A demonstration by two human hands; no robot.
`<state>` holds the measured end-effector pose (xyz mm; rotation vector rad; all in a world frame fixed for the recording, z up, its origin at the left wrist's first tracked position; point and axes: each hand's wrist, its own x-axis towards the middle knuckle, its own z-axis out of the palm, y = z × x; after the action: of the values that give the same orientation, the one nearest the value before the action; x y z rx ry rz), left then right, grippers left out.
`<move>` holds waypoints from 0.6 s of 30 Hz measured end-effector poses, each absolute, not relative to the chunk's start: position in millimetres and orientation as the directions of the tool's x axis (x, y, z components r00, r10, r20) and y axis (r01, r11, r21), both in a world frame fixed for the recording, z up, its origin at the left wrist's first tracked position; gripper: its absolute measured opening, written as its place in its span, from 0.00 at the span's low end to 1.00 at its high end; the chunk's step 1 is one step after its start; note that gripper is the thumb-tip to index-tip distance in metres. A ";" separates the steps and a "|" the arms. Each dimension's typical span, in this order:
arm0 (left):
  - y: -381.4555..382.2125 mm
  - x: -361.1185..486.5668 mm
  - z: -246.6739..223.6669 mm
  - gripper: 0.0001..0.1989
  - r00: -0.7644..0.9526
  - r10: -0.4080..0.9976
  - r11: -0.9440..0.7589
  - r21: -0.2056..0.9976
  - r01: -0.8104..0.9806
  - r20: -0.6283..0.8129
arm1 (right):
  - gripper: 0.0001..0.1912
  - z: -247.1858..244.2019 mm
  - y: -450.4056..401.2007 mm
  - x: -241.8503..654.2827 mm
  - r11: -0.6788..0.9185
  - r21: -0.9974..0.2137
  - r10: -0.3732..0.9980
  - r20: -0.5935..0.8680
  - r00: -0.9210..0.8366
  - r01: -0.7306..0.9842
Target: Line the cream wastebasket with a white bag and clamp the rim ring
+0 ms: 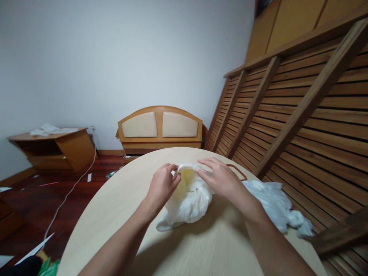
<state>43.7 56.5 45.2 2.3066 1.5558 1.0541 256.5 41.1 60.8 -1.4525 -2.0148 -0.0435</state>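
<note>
Fingers [173, 167] of the left hand [162, 184] pinched on the white bag [192, 207], right hand [222, 178] loosely splayed at its rim.

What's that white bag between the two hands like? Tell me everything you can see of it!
The white bag looks like thin, soft plastic, all wrinkly. It sits slumped on the round table, with a loose corner spread out at its lower left. Its mouth is open, and yellow shows inside, but I can't tell what that is. The left hand pinches one side of the rim. The right hand is at the other side; its grip is unclear.
</note>
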 end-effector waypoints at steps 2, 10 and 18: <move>55.5 47.0 45.3 0.05 0.228 0.863 -0.454 0.496 0.740 0.451 | 0.18 58.9 42.3 250.0 0.452 -0.328 0.825 0.507 -0.249 0.830; 37.4 50.2 53.3 0.22 0.270 0.802 -0.516 0.392 0.762 0.533 | 0.09 65.9 37.0 246.9 0.461 -0.250 0.829 0.464 -0.313 0.852; 43.0 48.5 57.9 0.05 0.275 0.835 -0.483 0.396 0.781 0.476 | 0.12 62.0 40.3 239.0 0.568 -0.198 0.729 0.573 -0.376 0.799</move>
<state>48.5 43.0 57.9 2.4400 1.5512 0.9951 239.0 40.3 62.0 -1.2160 -2.1805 -0.1474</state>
